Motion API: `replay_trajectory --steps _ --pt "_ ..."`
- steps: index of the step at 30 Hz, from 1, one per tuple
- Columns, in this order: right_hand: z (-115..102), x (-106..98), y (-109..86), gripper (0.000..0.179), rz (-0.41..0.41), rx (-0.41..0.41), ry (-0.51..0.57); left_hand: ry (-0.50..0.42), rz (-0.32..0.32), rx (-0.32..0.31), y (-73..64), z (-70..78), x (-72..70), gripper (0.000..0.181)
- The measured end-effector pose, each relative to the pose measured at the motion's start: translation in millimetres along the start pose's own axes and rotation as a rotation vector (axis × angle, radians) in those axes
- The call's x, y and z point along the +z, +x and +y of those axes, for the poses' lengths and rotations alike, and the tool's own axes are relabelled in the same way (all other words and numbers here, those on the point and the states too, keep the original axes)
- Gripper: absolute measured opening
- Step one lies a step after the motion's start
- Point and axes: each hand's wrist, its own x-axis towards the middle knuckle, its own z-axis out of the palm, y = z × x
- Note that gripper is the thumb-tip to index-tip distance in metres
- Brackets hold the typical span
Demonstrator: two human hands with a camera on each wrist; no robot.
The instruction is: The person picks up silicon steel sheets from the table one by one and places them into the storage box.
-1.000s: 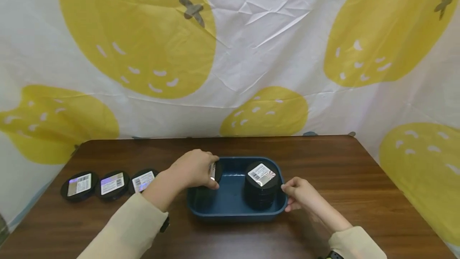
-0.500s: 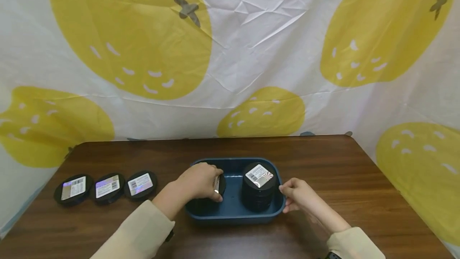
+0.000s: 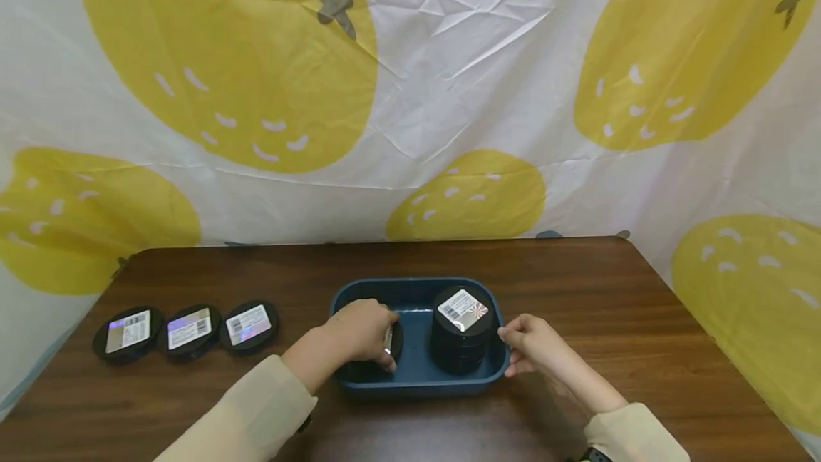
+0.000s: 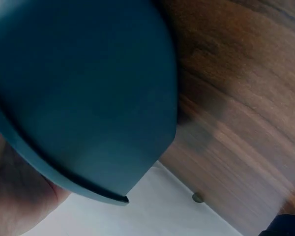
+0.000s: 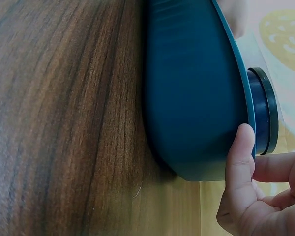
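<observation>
The blue, rounded-rectangular plastic tub (image 3: 417,386) is looking smooth and faintly glossy. Black, round, plastic-looking containers (image 3: 462,349) are bearing shiny, paper-like white labels (image 3: 463,311). The brown, wood-grained table (image 3: 551,419) is gleaming softly; the white, yellow-printed cloth backdrop (image 3: 481,84) is looking wrinkled.

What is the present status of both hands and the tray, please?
Left hand grips black container inside blue tray. Right hand pinches tray at right end. Container stack at that end; no obstruction visible.

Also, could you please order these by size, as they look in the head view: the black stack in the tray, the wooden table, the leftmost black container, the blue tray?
1. Wooden table
2. Blue tray
3. Black stack
4. Leftmost black container
</observation>
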Motion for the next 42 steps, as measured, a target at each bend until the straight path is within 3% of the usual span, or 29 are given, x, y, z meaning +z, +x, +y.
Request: replay_trajectory --steps 15,25,31,42 --pt "-2.4 -0.3 -1.7 0.019 0.002 0.004 0.003 0.028 -0.037 -0.018 2.2 2.0 1.7 0.056" --pt "-2.7 -2.7 -1.5 0.022 0.002 0.001 0.000 0.078 -0.019 -0.004 4.0 2.4 3.8 0.063" --pt "-1.8 -2.7 -1.0 0.022 0.002 0.002 -0.006 0.070 -0.038 -0.028 3.4 2.9 4.6 0.067" --pt "1.1 0.4 0.1 0.020 0.003 0.006 0.006 0.060 -0.017 -0.039 -1.3 -0.3 8.9 0.072"
